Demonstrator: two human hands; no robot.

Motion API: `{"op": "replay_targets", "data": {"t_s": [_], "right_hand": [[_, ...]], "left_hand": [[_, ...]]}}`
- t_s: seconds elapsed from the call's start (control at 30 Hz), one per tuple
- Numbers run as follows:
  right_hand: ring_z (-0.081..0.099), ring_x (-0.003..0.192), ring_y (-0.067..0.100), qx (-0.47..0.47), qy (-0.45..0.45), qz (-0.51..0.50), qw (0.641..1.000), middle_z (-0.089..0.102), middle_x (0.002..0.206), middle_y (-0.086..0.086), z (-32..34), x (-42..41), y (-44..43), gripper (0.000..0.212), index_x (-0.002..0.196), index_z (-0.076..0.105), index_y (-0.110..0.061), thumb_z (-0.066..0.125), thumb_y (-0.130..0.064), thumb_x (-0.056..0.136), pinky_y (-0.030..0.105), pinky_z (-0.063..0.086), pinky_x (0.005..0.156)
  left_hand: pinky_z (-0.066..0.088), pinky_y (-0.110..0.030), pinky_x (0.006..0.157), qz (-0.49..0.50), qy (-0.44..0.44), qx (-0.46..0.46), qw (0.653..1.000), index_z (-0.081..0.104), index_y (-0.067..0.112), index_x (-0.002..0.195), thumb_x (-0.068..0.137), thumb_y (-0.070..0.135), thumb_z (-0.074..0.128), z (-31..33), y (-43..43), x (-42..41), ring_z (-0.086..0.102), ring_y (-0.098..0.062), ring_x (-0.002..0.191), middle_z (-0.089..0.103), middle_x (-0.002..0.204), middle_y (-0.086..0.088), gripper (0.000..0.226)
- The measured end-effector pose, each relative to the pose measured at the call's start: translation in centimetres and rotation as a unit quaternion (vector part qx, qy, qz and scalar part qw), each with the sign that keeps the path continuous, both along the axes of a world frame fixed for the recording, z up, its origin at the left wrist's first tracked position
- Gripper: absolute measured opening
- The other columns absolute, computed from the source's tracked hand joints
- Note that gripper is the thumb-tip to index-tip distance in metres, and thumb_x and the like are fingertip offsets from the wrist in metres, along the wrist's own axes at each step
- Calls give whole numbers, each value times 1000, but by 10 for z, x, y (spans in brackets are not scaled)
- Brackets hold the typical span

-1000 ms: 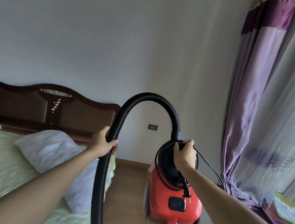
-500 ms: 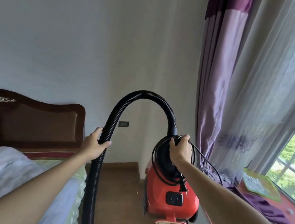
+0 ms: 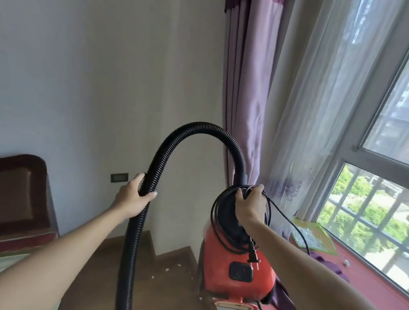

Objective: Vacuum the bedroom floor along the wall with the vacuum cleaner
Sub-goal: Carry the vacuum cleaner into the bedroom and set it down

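A red canister vacuum cleaner (image 3: 237, 275) hangs in the air in front of me, above the wooden floor (image 3: 157, 278). My right hand (image 3: 248, 206) grips its black top handle together with the coiled power cord (image 3: 215, 223); the plug (image 3: 254, 256) dangles over the red body. A black ribbed hose (image 3: 201, 128) arches from the vacuum's top to the left and drops down. My left hand (image 3: 134, 195) is closed around that hose. The hose's lower end is out of view.
A grey wall (image 3: 92, 76) with a dark socket (image 3: 119, 177) is ahead. The brown headboard (image 3: 5, 194) stands at left. Purple curtains (image 3: 248, 83) and sheer drapes hang by the window (image 3: 385, 203), above a red sill (image 3: 362, 290) holding a green packet (image 3: 314, 235). White specks lie on the floor.
My view has swung to the right: the bed and pillow have slid out at left and the window has come into view. Both hands keep the same grips.
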State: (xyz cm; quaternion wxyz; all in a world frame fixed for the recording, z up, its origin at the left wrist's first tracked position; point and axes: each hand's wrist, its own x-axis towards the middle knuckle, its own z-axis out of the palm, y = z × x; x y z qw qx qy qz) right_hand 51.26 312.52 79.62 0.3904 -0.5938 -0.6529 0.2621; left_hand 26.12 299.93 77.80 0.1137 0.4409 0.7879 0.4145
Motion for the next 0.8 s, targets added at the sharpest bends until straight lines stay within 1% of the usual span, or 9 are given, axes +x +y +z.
{"op": "replay_targets", "data": {"t_s": [0.1, 0.17, 0.23, 0.33, 0.4, 0.47, 0.57, 0.7, 0.8], "right_hand": [[61, 82, 37, -10, -6, -22, 1000, 50, 90, 8, 0, 15, 14, 28, 104, 32, -13, 52, -32, 98, 57, 58, 67], [63, 80, 39, -8, -7, -40, 999, 54, 95, 13, -1, 24, 23, 28, 103, 32, -14, 52, -33, 98, 57, 58, 66], [64, 78, 39, -7, -4, -59, 998, 57, 96, 16, -2, 36, 31, 30, 109, 33, -12, 52, -33, 98, 57, 58, 64], [64, 77, 39, -10, -1, -97, 995, 53, 87, 10, -7, 51, 41, 34, 116, 34, -10, 52, -32, 98, 57, 58, 62], [65, 79, 41, -5, -1, -127, 992, 53, 87, 11, -12, 59, 42, 32, 114, 35, -11, 53, -32, 98, 58, 58, 63], [65, 75, 42, -7, -4, -161, 987, 54, 84, 11, -19, 64, 42, 35, 120, 36, -10, 53, -32, 98, 58, 57, 62], [64, 72, 39, -14, -15, -211, 977, 52, 81, 9, -27, 70, 36, 38, 124, 35, -8, 52, -31, 99, 58, 57, 62], [63, 76, 41, -14, -20, -286, 958, 46, 75, 3, -42, 81, 17, 29, 108, 34, -11, 54, -31, 99, 58, 57, 63], [63, 83, 41, -20, -14, -339, 940, 48, 80, 4, -53, 92, -3, 35, 117, 38, -6, 55, -31, 98, 59, 57, 63]], "left_hand": [[50, -42, 92, -20, -2, 3, 1000, 44, 17, 142, 88, 31, 70, -2, 32, 13, 60, -33, 108, 63, 125, -10, 62], [49, -41, 92, -36, -5, 3, 999, 43, 16, 143, 89, 30, 70, -1, 52, 20, 60, -33, 109, 63, 125, -11, 62], [48, -40, 93, -52, -9, 5, 999, 43, 16, 143, 89, 29, 69, 0, 71, 28, 59, -33, 110, 62, 125, -12, 61], [46, -38, 95, -86, -11, 11, 996, 46, 15, 141, 89, 27, 70, 3, 99, 39, 57, -34, 115, 62, 127, -12, 58], [46, -38, 93, -115, -6, 11, 993, 48, 15, 138, 88, 29, 70, 1, 117, 44, 58, -35, 113, 64, 124, -12, 56], [47, -37, 90, -149, -4, 6, 989, 49, 16, 135, 88, 30, 70, -3, 135, 49, 59, -34, 109, 66, 120, -11, 54], [46, -37, 90, -201, -11, -1, 979, 50, 14, 135, 89, 28, 70, -12, 156, 54, 59, -34, 110, 65, 120, -10, 52], [46, -36, 88, -282, 0, -13, 959, 52, 15, 132, 88, 29, 71, -27, 179, 64, 61, -35, 110, 67, 118, -9, 50], [47, -36, 89, -336, -4, -27, 941, 52, 20, 135, 86, 30, 73, -43, 189, 79, 62, -33, 110, 68, 119, -5, 54]]}}
